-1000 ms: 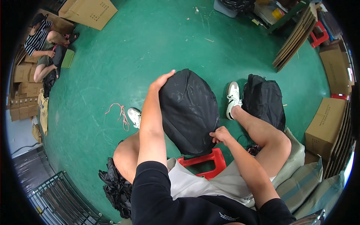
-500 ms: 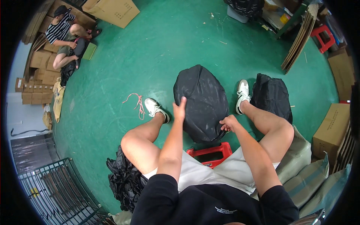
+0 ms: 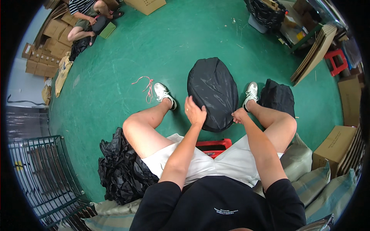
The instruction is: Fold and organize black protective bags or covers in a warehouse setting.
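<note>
A large, rounded, full-looking black bag [image 3: 213,92] stands on the green floor between my feet. My left hand [image 3: 195,112] rests against its near left side, fingers spread and slightly bent. At the near right edge, my right hand [image 3: 239,115] is closed in a pinch on the bag's material. What fills the bag is hidden. Just beyond my right shoe, a second, smaller black bag [image 3: 276,97] lies on the floor.
Pink string [image 3: 149,90] lies by my left shoe. Crumpled black plastic [image 3: 122,169] is heaped beside my left thigh. A red stool [image 3: 227,143] shows between my legs. Pale sacks [image 3: 314,183] and a carton [image 3: 334,146] stand at right. Another person [image 3: 90,19] sits far left.
My left hand has slid toward me and to the right along the bag's side. My right hand stays at the bag's edge. The whole view has shifted with my head.
</note>
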`<state>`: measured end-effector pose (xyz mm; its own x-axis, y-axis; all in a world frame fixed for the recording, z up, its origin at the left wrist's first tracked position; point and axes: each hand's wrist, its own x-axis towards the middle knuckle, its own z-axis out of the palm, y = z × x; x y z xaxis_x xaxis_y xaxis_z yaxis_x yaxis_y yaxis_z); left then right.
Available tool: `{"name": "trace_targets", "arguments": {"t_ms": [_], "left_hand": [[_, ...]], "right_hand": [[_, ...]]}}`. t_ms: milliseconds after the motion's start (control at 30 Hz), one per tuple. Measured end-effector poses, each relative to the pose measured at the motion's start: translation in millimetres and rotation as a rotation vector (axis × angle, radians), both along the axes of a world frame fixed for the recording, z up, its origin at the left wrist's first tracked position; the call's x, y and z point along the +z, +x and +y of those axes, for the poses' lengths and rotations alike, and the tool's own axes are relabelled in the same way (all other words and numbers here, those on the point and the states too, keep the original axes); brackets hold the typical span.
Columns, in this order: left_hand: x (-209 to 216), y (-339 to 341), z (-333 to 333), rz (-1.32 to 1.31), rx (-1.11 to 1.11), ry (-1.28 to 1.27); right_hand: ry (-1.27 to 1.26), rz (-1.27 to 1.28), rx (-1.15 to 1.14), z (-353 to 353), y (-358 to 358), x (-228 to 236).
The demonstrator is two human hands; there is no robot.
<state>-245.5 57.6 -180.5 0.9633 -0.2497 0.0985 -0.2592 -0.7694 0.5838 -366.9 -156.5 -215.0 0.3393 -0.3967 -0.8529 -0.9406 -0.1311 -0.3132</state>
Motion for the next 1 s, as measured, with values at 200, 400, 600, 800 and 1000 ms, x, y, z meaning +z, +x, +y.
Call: {"name": "trace_targets", "arguments": {"t_ms": [200,400,600,800,1000], "left_hand": [[37,62,-70,-0.139,-0.405,0.107],[28,140,-139,-0.239,-0.504,0.231],[0,192,-190,-0.272,-0.519,0.327],[-23,162,-226,-0.227,-1.012,0.483],[-19,50,-245,-0.131,-1.446,0.955]], "right_hand": [[-0.105,0.103,0.285,-16,6,2],[-0.377,-0.409,0.635,-121,12,95],[-0.576,-0.478,0.052,-182,4,170],[-0.133,-0.421,0.502,-171,32,179],[-0.326,-0.512,0.425,-175,26,178]]}}
